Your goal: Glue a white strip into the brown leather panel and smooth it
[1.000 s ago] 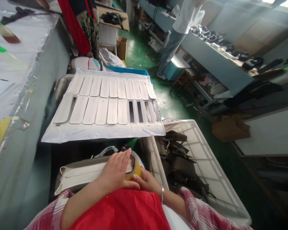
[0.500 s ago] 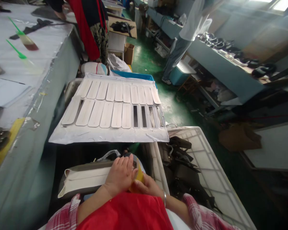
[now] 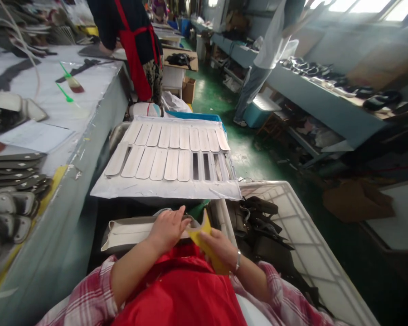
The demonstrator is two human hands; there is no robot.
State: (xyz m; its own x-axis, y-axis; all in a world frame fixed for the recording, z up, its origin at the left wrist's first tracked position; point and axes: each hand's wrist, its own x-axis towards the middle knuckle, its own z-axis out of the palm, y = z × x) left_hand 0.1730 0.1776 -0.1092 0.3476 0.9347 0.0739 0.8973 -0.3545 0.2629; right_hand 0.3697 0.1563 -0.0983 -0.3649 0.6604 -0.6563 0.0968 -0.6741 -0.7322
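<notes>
My left hand (image 3: 168, 228) rests on the right end of a grey-brown bag (image 3: 136, 232) with a cream-white face, its fingers stretched out and lying over the edge. The bag lies on its side across my lap, and its right end is partly hidden by the hand. My right hand (image 3: 221, 249) is closed round a yellow flat piece (image 3: 209, 244) with a notched upper end, close beside the left fingertips. Beyond both hands lies a white-covered board (image 3: 163, 189) bearing two rows of oblong cream strips (image 3: 159, 164).
On the right stands a white crate (image 3: 292, 213) with dark bags (image 3: 258, 222) inside. A long table (image 3: 98, 108) on the left bears brushes (image 3: 73, 83) and stacked grey pieces (image 3: 13, 170). A co-worker in a red apron (image 3: 136, 63) stands ahead; another person (image 3: 258, 68) stands right.
My right hand has moved a little right and away from the left, so more of the yellow piece shows. My left hand stays at the bag's end. The view has shifted slightly.
</notes>
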